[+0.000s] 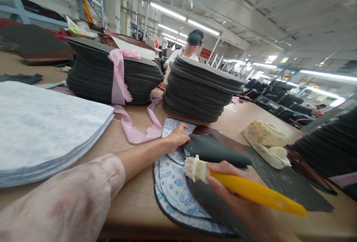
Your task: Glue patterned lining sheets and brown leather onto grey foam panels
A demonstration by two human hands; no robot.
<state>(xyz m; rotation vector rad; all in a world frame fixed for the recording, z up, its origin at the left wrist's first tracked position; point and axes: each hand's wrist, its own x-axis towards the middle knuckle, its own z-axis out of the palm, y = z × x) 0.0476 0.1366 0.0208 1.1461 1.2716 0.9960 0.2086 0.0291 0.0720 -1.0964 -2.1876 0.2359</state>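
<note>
My right hand (237, 197) grips a yellow-handled brush (245, 186) with pale, glue-caked bristles, held just above a dark cut piece (214, 149) whose edge is folded up. My left hand (178, 136) reaches across and pinches the near edge of that dark piece, resting on blue-and-white patterned pieces (173, 182) fanned out beneath it on the table (134, 201). My left forearm wears a pale pink sleeve.
Two tall stacks of dark cut pieces stand behind, the left stack (92, 74) tied with a pink ribbon (119, 74), the other stack (200, 89) loose. A white patterned sheet pile (47, 126) lies left. A lumpy pale glue-covered mass (267, 138) sits right. A person (184, 52) sits beyond.
</note>
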